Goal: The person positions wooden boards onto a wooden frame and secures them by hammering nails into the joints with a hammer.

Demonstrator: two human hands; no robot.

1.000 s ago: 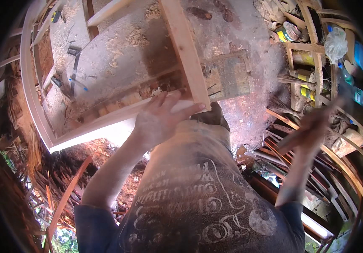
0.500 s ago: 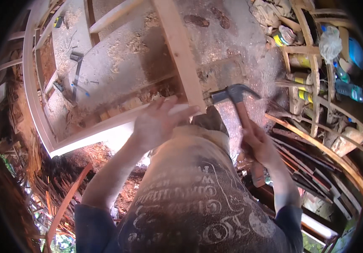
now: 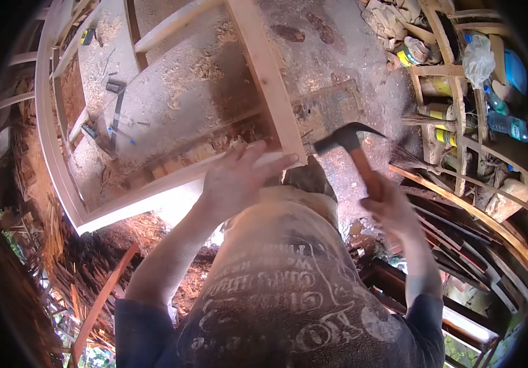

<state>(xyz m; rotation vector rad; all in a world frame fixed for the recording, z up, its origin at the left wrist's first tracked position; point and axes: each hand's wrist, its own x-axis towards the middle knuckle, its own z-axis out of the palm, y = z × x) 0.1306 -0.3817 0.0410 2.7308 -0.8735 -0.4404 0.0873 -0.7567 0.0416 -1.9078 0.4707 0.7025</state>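
A pale wooden frame point(image 3: 276, 104) lies in front of me, its near corner close to my body. Over its near rail, by that corner, my left hand point(image 3: 233, 181) is closed, with one finger stretched along the wood toward the joint. My right hand point(image 3: 389, 208) is wrapped around the handle of a claw hammer point(image 3: 357, 147), which has a dark metal head and a reddish-brown grip. The hammer's striking face is held a little right of the frame's corner, apart from it, with the claw turned away to the right. No nail can be made out at the joint.
A try square point(image 3: 116, 101), a tape measure point(image 3: 88, 37) and wood shavings lie inside the frame. To the right, a wooden rack point(image 3: 457, 110) holds bottles, a plastic bag and other items. Broken wood strips point(image 3: 104, 300) lie at lower left.
The hammer has swung a little to the right, away from the frame's corner, and its head has tilted. My right hand has moved right with it. My left hand stays on the rail.
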